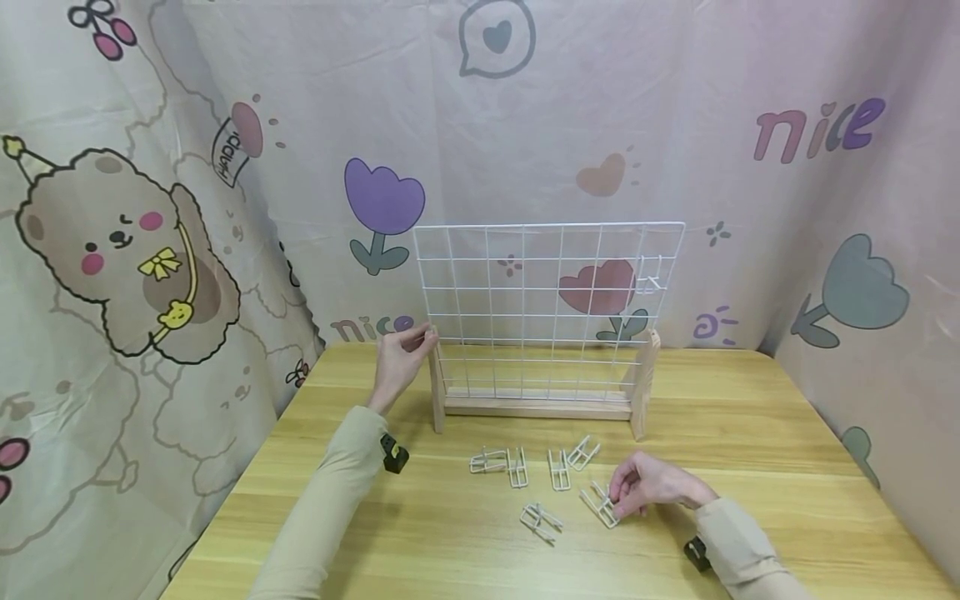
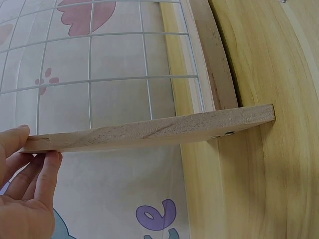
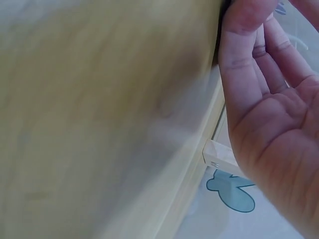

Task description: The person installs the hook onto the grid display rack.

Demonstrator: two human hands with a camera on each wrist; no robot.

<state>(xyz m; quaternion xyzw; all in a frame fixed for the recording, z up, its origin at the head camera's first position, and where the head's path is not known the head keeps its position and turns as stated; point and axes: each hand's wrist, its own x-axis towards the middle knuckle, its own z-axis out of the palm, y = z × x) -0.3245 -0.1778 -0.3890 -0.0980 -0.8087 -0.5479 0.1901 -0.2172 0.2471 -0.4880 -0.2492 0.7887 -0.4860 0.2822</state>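
- A printed curtain (image 1: 660, 92) hangs behind and at both sides of a wooden table (image 1: 450, 550).
- A white grid (image 1: 557, 316) stands upright at the far side, between a left post (image 1: 437, 383) and a right post (image 1: 645, 383) joined by a low bar (image 1: 537, 408).
- One hung hook (image 1: 649, 277) is at the grid's upper right; its wires blend with the grid's, so how it sits is hard to make out.
- Five loose hooks (image 1: 517, 468) lie on the near side of the grid: a pair left, a pair right, one nearer.
- Right of them is the held hook (image 1: 601, 505), partly covered by fingers; whether it is lifted, I cannot tell.
- The right hand (image 1: 651, 482) bends over it, thumb and curled fingers pinching its right end; the right wrist view is blurred and cuts the hand off.
- The left hand (image 1: 401, 358) reaches far, pinching the left post's top between thumb and fingers, spread only to its thickness.
- Both sleeves (image 1: 322, 500) run off the near edge.
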